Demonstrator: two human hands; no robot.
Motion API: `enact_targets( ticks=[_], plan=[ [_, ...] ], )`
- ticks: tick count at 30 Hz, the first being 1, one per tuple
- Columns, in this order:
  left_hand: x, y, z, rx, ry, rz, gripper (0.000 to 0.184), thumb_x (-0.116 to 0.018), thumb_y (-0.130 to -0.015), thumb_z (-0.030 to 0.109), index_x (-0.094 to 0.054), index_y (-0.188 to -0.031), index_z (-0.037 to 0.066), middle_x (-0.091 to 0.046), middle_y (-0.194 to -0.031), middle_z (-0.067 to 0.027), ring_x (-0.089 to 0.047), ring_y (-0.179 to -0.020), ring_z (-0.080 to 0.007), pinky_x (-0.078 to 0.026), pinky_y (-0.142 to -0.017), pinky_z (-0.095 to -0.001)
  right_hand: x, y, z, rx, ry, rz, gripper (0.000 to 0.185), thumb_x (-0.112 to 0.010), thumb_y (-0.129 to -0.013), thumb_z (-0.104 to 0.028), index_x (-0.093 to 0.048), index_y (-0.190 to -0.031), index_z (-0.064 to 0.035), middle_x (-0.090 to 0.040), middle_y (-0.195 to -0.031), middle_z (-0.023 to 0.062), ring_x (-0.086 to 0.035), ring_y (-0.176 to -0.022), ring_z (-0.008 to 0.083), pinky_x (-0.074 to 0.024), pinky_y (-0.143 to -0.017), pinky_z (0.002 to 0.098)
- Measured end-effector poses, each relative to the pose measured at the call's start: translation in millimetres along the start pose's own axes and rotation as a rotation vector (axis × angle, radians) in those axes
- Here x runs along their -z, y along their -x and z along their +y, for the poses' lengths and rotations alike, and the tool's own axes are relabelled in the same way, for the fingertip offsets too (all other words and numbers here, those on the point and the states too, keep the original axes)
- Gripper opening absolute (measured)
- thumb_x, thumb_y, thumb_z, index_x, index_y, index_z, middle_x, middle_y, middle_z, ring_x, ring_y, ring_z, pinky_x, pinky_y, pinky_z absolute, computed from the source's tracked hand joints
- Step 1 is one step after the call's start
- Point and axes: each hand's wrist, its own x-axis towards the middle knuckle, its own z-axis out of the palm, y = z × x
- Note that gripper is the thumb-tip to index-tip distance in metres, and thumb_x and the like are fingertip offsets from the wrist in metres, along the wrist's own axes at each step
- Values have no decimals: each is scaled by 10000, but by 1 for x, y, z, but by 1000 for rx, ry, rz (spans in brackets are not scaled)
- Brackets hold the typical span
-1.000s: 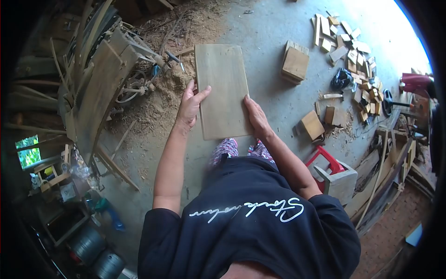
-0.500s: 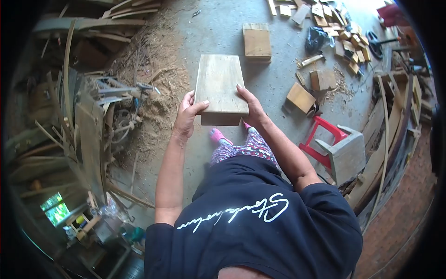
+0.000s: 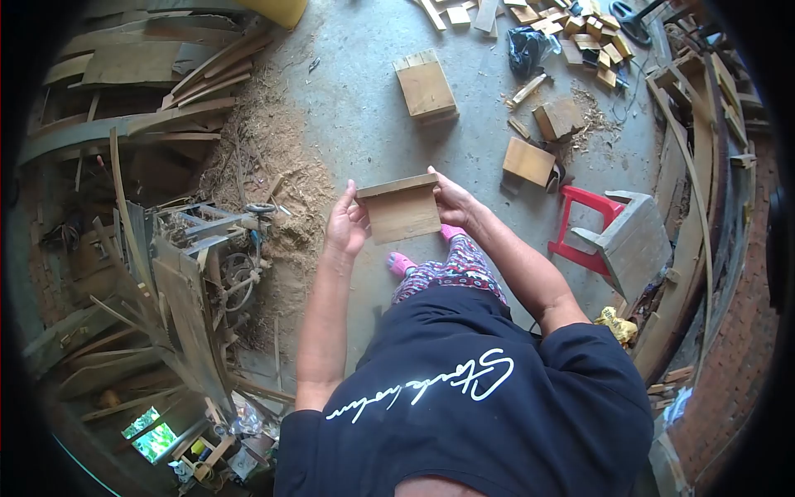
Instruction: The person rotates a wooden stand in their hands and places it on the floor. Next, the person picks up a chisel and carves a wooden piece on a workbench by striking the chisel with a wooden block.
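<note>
While my L hand (image 3: 348,219) & R hand (image 3: 453,203) grip the wood pc (image 3: 404,217) by opp. sides at 12 o'clock, it's cut, not set down; prob. joined underneath, tho angle's poor.

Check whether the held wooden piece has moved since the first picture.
Yes: against the wooden block straight ahead, the wooden piece has shifted from left of it to nearly below it in view.

Sawdust (image 3: 291,176) left of wooden piece (image 3: 403,215), stool (image 3: 636,255) right
</note>
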Motion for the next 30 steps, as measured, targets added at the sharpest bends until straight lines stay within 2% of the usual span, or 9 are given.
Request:
enact_targets(
  ticks=[2,5,9,10,13,20,24,27,30],
  plan=[
    [-5,8,-3,-104,-85,74,724,-692,-816,479,-379,-1385,160,-467,-1253,-95,-494,-1031,-237,-439,-879,-409,1,-7,2,-2,44,11,748,-420,-942,-562,-486,-1194,139,-573,-1163,207,-585,-1044,253,-473,-962,356],
    [2,12,-2,-210,-97,3,831,-703,-841,391,-217,-1466,139,-514,-1194,-63,-509,-1051,-208,-418,-874,-375,-14,-2,9,24,54,10,738,-424,-948,-551,-470,-1193,143,-542,-1132,232,-518,-1118,284,-445,-983,394],
    [38,-2,-4,-236,65,-1,516,-556,-935,421,-451,-1312,84,-552,-1173,-73,-531,-1046,-205,-454,-885,-373,-41,23,20,123,208,-351,537,-435,-986,-414,-427,-1312,12,-533,-1232,104,-519,-1140,232,-423,-997,401],
    [45,-5,-3,-243,68,6,516,-556,-935,421,-451,-1312,84,-552,-1173,-73,-531,-1046,-205,-454,-885,-373,-47,26,23,96,237,-353,461,-462,-982,-371,-423,-1345,-91,-538,-1229,32,-536,-1108,190,-429,-983,401],
    [66,-9,0,-311,208,-30,467,-537,-927,470,-559,-1177,76,-550,-1172,-102,-522,-1076,-254,-450,-938,-455,-67,34,36,117,355,-408,467,-526,-963,-329,-400,-1386,-177,-517,-1262,4,-541,-1086,139,-448,-955,348],
    [94,5,7,-369,215,189,591,-400,-956,537,-511,-1248,35,-566,-1201,-135,-540,-1114,-275,-437,-978,-431,-92,30,62,78,354,-536,718,-656,-880,-136,-265,-1480,-189,-406,-1399,-7,-434,-1240,132,-419,-996,325],
    [101,22,17,-281,196,31,605,-353,-968,543,-515,-1240,28,-569,-1202,-121,-554,-1100,-251,-452,-965,-407,-104,31,71,109,472,-589,741,-663,-872,-121,-251,-1485,-183,-356,-1432,22,-441,-1233,141,-408,-1020,323],
    [102,40,23,-267,193,-77,617,-375,-957,558,-530,-1234,29,-587,-1187,-109,-567,-1094,-239,-461,-960,-404,-110,28,69,57,437,-626,727,-660,-875,-119,-260,-1481,-167,-365,-1426,32,-451,-1225,136,-420,-1010,305],
    [101,55,30,-336,203,-99,618,-423,-937,568,-544,-1214,29,-590,-1184,-109,-576,-1080,-231,-479,-939,-396,-119,24,62,82,473,-619,630,-636,-898,-141,-327,-1447,-126,-512,-1285,39,-551,-1096,123,-500,-892,266]
  ],
)
